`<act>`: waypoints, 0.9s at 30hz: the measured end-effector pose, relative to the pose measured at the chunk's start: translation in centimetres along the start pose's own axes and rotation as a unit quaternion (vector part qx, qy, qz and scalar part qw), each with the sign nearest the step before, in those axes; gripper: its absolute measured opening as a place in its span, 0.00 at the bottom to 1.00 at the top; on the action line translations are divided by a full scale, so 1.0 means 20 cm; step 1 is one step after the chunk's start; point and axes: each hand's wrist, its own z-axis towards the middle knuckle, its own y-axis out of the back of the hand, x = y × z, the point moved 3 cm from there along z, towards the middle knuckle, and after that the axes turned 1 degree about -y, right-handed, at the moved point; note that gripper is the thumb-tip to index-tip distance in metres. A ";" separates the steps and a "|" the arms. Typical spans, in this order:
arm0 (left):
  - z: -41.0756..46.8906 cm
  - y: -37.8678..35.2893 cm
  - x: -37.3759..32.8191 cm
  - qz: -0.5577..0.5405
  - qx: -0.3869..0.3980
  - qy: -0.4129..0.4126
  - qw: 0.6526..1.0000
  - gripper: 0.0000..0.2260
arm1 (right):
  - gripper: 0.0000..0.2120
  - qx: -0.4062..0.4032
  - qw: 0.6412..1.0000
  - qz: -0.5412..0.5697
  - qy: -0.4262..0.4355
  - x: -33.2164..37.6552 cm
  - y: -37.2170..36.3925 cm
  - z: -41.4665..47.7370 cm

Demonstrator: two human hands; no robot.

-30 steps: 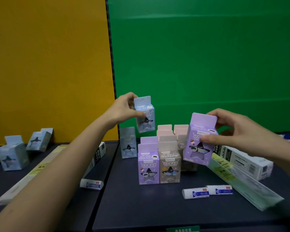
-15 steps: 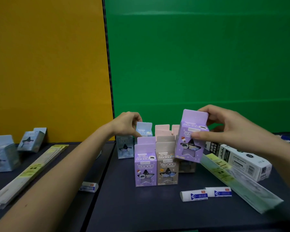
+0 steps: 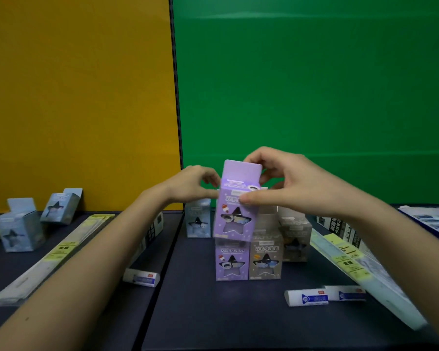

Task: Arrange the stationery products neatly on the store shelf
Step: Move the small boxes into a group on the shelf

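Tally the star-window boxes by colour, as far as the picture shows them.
Purple boxes: 2, one held, one standing
Grey boxes: 2
Blue boxes: 3
Total: 7; any behind the hands are hidden.

I'm looking at a dim, murky picture, the shelf [image 3: 213, 312] nearly black with only faint shadows. The yellow panel [image 3: 79, 97] and green panel [image 3: 314, 84] glow evenly, without glare. The purple box [image 3: 235, 211] smears with motion blur, and the wide lens bows the edges.
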 end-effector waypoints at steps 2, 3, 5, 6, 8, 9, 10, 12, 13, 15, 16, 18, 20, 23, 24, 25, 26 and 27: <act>-0.06 0.08 0.01 -0.015 -0.040 -0.009 0.999 0.07 | 0.17 0.009 1.000 0.008 0.021 0.04 -0.07 0.05; -0.09 0.12 0.02 0.002 -0.064 -0.012 0.998 0.03 | 0.18 0.013 0.999 0.009 0.030 0.06 -0.11 0.07; -0.16 0.18 0.05 0.053 -0.093 -0.014 0.994 0.02 | 0.18 0.023 0.999 -0.007 0.043 0.08 -0.20 0.10; -0.20 0.20 0.06 0.076 -0.099 -0.011 0.992 0.04 | 0.19 0.029 0.998 -0.028 0.047 0.09 -0.24 0.11; -0.27 0.23 0.09 0.115 -0.101 -0.003 0.988 0.07 | 0.20 0.039 0.994 -0.086 0.050 0.08 -0.32 0.13; -0.31 0.23 0.11 0.129 -0.100 0.002 0.987 0.07 | 0.21 0.041 0.991 -0.118 0.049 0.07 -0.35 0.14; -0.35 0.24 0.12 0.139 -0.098 0.008 0.985 0.07 | 0.22 0.042 0.987 -0.145 0.048 0.06 -0.37 0.15; -0.41 0.23 0.14 0.149 -0.094 0.018 0.984 0.07 | 0.22 0.050 0.981 -0.184 0.042 0.02 -0.41 0.17; -0.43 0.23 0.15 0.150 -0.091 0.021 0.984 0.07 | 0.22 0.055 0.977 -0.200 0.039 0.01 -0.42 0.17; -0.47 0.21 0.16 0.149 -0.080 0.029 0.985 0.07 | 0.23 0.061 0.970 -0.231 0.033 -0.02 -0.45 0.18; -0.49 0.20 0.16 0.147 -0.073 0.032 0.986 0.07 | 0.23 0.063 0.968 -0.242 0.029 -0.02 -0.46 0.18; -0.51 0.18 0.17 0.145 -0.061 0.036 0.987 0.08 | 0.24 0.064 0.966 -0.249 0.024 -0.04 -0.47 0.17; -0.53 0.17 0.17 0.141 -0.055 0.037 0.988 0.08 | 0.24 0.071 0.966 -0.249 0.018 -0.04 -0.48 0.17; -0.55 0.16 0.17 0.134 -0.052 0.039 0.989 0.08 | 0.25 0.085 0.963 -0.254 0.010 -0.04 -0.47 0.18; -0.56 0.16 0.17 0.132 -0.052 0.037 0.989 0.07 | 0.25 0.091 0.962 -0.258 0.005 -0.05 -0.47 0.17; -0.56 0.16 0.17 0.131 -0.054 0.035 0.989 0.07 | 0.25 0.096 0.960 -0.262 0.000 -0.05 -0.47 0.17; -0.57 0.16 0.16 0.132 -0.055 0.033 0.989 0.07 | 0.25 0.100 0.958 -0.267 -0.004 -0.06 -0.47 0.17; -0.57 0.16 0.15 0.133 -0.056 0.030 0.989 0.07 | 0.25 0.104 0.956 -0.274 -0.007 -0.07 -0.47 0.17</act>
